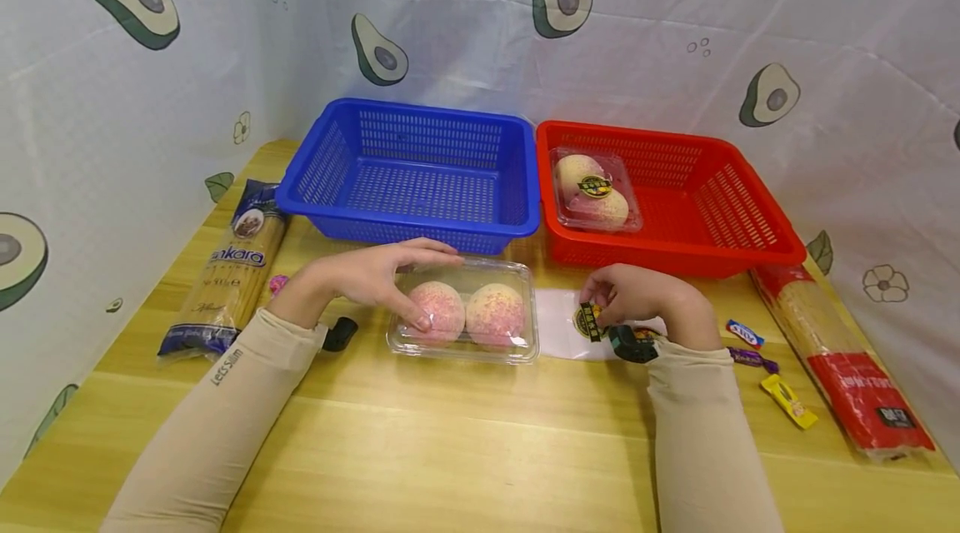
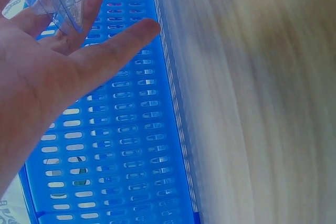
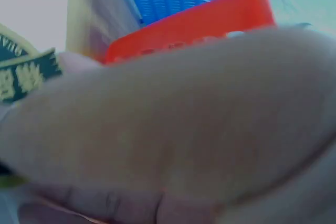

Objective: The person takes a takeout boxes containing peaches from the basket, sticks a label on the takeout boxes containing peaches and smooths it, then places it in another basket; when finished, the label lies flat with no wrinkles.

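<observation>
In the head view, a clear plastic box with two round pink-and-cream buns lies on the table. My left hand rests on its left part, thumb over the near side and fingers reaching along the far side. The left wrist view shows the thumb straight beside the clear plastic. To the right, my right hand pinches a black-and-gold sticker above a white backing sheet. Another sticker is partly hidden by the wrist strap. Close up, the right fingers cover much of the held sticker.
A blue basket stands behind the box. The red basket beside it holds another box of buns with a sticker on its lid. Spaghetti packs lie at left and right. Several small wrapped candies lie near the right arm.
</observation>
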Available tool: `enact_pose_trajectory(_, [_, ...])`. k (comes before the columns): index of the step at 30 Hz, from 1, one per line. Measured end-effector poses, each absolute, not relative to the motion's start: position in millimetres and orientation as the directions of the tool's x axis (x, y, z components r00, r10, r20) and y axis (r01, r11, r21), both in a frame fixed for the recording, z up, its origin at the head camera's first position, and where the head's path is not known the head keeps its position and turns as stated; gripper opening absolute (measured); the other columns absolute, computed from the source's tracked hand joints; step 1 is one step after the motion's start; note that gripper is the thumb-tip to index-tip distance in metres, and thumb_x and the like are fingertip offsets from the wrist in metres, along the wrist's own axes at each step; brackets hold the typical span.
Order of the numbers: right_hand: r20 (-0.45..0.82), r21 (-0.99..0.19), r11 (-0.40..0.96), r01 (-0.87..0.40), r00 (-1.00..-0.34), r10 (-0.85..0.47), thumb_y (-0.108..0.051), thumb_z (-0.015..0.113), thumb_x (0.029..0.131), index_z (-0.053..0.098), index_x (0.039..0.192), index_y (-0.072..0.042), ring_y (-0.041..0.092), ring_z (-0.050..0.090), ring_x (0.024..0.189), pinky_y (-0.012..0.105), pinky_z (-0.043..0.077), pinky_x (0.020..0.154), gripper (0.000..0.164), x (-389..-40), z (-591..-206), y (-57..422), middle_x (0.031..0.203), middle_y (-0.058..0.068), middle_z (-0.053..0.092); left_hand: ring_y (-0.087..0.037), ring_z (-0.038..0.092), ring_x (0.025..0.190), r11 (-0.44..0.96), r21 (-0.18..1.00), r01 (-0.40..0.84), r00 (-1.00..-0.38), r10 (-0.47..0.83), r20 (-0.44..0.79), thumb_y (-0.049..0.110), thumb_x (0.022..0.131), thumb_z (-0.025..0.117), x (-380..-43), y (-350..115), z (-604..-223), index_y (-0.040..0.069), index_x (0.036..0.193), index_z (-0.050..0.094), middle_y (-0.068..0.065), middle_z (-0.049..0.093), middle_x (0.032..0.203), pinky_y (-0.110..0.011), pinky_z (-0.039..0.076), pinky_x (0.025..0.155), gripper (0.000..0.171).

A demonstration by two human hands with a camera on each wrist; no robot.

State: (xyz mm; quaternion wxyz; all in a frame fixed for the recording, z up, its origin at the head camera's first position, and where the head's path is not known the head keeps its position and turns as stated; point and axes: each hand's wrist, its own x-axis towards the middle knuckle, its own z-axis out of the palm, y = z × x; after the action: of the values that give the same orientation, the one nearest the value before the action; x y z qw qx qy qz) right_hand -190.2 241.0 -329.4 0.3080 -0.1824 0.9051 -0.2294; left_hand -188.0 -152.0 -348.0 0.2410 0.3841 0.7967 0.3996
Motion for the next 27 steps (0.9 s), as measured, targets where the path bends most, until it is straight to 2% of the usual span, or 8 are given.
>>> enact_pose_trajectory(4, [-0.425, -0.603, 0.772, -0.203, -0.737, -0.526, 0.000, 0.069, 0.090, 0.067, 0.108, -0.002, 0.023, 0.060, 0.081, 0.035, 0.056, 0.072, 0.018, -185.0, -317.1, 242.5, 0.090, 0.006, 0.063, -0.027, 0.021, 0.147, 0.381, 0.826, 0.416, -0.590, 0.804, -0.074, 0.029, 0.080, 0.087, -187.5, -153.1, -347.4, 0.013, 0.154, 0.044, -0.006, 0.027, 0.161, -0.054, 0.020, 0.117, 0.087])
enact_pose_trajectory(7, [-0.348, -0.638, 0.731, -0.244, -0.755, -0.556, -0.005, 0.070, 0.093, 0.069, 0.110, -0.005, 0.025, 0.062, 0.082, 0.037, 0.057, 0.072, 0.017, -177.9, -302.4, 238.8, 0.094, 0.005, 0.067, -0.026, 0.022, 0.147, 0.379, 0.829, 0.412, -0.591, 0.803, -0.074, 0.029, 0.080, 0.087, -187.7, -153.7, -348.3, 0.014, 0.154, 0.044, -0.005, 0.027, 0.161, -0.054, 0.020, 0.118, 0.087])
enact_pose_trajectory(11, [-0.174, -0.686, 0.644, -0.337, -0.784, -0.595, -0.008, 0.074, 0.092, 0.071, 0.107, -0.010, 0.025, 0.062, 0.082, 0.035, 0.057, 0.073, 0.016, -168.4, -287.8, 222.6, 0.095, 0.004, 0.068, -0.026, 0.021, 0.147, 0.382, 0.829, 0.409, -0.591, 0.803, -0.078, 0.029, 0.080, 0.087, -187.8, -154.5, -350.0, 0.014, 0.154, 0.044, -0.005, 0.027, 0.161, -0.054, 0.020, 0.118, 0.087])
enact_pose_trajectory(14, [-0.044, -0.750, 0.535, -0.388, -0.778, -0.626, -0.006, 0.075, 0.091, 0.071, 0.105, -0.010, 0.024, 0.064, 0.082, 0.033, 0.058, 0.074, 0.015, -163.5, -284.5, 201.1, 0.094, 0.004, 0.069, -0.027, 0.021, 0.147, 0.384, 0.827, 0.410, -0.590, 0.803, -0.081, 0.029, 0.080, 0.086, -187.8, -155.1, -350.6, 0.014, 0.154, 0.043, -0.005, 0.027, 0.161, -0.055, 0.021, 0.117, 0.087])
enact_pose_trajectory(19, [0.067, -0.836, 0.389, -0.386, -0.777, -0.626, -0.003, 0.076, 0.089, 0.072, 0.104, -0.008, 0.026, 0.066, 0.081, 0.032, 0.057, 0.070, 0.016, -159.0, -288.9, 164.5, 0.092, 0.007, 0.070, -0.026, 0.022, 0.147, 0.384, 0.827, 0.410, -0.588, 0.805, -0.082, 0.030, 0.080, 0.086, -188.8, -154.7, -350.6, 0.015, 0.155, 0.042, -0.004, 0.026, 0.161, -0.055, 0.020, 0.117, 0.088])
enact_pose_trajectory(23, [0.020, -0.844, 0.418, -0.336, -0.798, -0.602, -0.002, 0.078, 0.087, 0.072, 0.104, -0.006, 0.026, 0.066, 0.079, 0.033, 0.057, 0.069, 0.019, -158.5, -299.3, 147.2, 0.089, 0.008, 0.069, -0.025, 0.023, 0.147, 0.386, 0.827, 0.409, -0.587, 0.805, -0.085, 0.030, 0.080, 0.087, -189.8, -153.5, -349.7, 0.015, 0.155, 0.042, -0.004, 0.027, 0.161, -0.054, 0.020, 0.118, 0.089])
enact_pose_trajectory(27, [-0.013, -0.715, 0.579, -0.393, -0.820, -0.573, -0.008, 0.082, 0.084, 0.072, 0.105, -0.006, 0.020, 0.064, 0.080, 0.033, 0.055, 0.072, 0.024, -158.2, -308.3, 136.8, 0.089, 0.003, 0.067, -0.025, 0.024, 0.146, 0.389, 0.816, 0.427, -0.585, 0.807, -0.078, 0.030, 0.079, 0.086, -190.8, -152.7, -348.4, 0.016, 0.154, 0.043, -0.004, 0.029, 0.160, -0.053, 0.021, 0.117, 0.088])
